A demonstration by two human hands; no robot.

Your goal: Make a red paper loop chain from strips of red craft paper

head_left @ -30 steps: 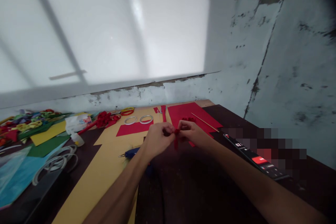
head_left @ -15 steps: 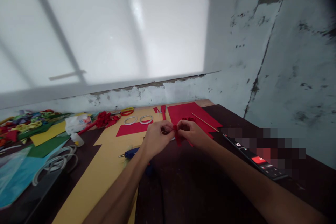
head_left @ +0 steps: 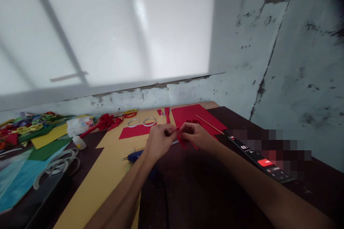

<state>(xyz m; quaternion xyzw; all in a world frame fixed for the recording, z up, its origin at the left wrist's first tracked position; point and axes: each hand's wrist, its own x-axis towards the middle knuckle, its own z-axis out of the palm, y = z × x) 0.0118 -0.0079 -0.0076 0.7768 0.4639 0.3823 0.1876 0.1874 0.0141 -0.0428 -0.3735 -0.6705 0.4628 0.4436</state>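
Both forearms reach out from the near edge over the dark bench (head_left: 204, 200); the left hand (head_left: 158, 140) and the right hand (head_left: 197, 136) meet just above the yellow sheet's edge, each closed in a pinch on the small red paper piece (head_left: 182, 141) held between them (its exact shape is too small to tell). It looks like a fine curling or folding step; judged from the grip, it goes best with the fingertips close to the working point, the paper kept taut between the hands and turned a little at a time so it does not crease or tear.

Just beside the left wrist lies a blue tool (head_left: 134, 156) on the yellow sheet (head_left: 107, 175); to the right a phone (head_left: 262, 162) rests on the dark wood. Farther out are the red paper sheets (head_left: 190, 114) with a thin wooden stick (head_left: 209, 124) across them, two tape rings (head_left: 142, 122), and a finished red paper flower (head_left: 106, 121); at the far left a heap of coloured paper scraps (head_left: 29, 125). Behind the bench stands a pale, flaking wall (head_left: 295, 61) and a frosted window (head_left: 107, 28).
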